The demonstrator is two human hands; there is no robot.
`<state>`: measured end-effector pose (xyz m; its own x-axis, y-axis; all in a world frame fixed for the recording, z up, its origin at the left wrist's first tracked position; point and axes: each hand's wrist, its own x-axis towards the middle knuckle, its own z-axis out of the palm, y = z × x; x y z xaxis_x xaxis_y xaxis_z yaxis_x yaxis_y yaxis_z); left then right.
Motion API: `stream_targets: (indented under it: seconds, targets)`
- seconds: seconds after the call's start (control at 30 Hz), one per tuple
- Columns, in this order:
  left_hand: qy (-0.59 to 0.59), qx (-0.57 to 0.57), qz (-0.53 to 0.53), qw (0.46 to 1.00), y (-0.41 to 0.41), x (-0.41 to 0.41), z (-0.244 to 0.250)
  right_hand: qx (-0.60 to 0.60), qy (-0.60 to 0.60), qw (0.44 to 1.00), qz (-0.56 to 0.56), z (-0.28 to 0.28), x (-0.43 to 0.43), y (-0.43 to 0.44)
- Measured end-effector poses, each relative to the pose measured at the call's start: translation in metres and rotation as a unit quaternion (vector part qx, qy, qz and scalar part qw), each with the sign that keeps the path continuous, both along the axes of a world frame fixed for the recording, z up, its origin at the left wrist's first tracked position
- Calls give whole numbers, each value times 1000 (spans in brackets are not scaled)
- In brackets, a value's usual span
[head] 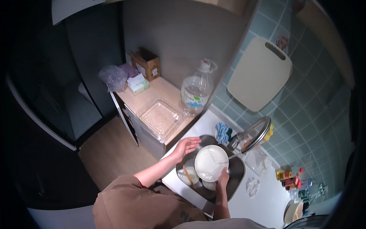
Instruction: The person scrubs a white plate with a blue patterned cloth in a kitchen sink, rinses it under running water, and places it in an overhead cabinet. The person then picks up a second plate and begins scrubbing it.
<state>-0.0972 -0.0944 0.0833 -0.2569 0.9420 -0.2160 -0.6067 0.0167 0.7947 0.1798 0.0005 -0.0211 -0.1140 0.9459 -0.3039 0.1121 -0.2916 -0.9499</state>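
A white plate (212,163) is tilted under the water running from the chrome faucet (258,134), over the dark sink (236,171). My right hand (223,179) grips its lower right rim. At the sink's upper left edge, my left hand (187,147) is apart from the plate, fingers extended and holding nothing. Lower in the sink lie a bowl (193,173) and wooden chopsticks (188,175); another dish (209,185) shows partly beneath the plate. A blue-and-white cloth (222,132) rests behind the sink, beside the faucet base.
The wooden counter at left bears a clear plastic container (160,118), a large water bottle (196,91), a tissue pack (138,84) and a cardboard box (146,64). A cutting board (260,75) hangs on the tiles. Crumpled plastic (253,187) and several bottles (290,181) are at right.
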Motion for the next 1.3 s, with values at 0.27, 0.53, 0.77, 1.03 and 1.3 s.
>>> stream_targets:
  seconds: [0.27,0.53,0.77,1.03,1.3]
  targets:
    - [21,-15,37,999,-23,-30,-16,-78,65,994,-26,-3,41,-5]
    - [376,-103,-201,899,-16,-12,17,-80,193,977,31,-20,-20,-13]
    - [566,-49,-81,819,-11,5,29,-97,244,965,19,15,-46,-33]
    - [513,10,23,858,-1,37,13,-75,292,953,28,14,-46,-25]
    - [629,109,152,755,-28,41,59,-171,299,929,137,11,-56,-13]
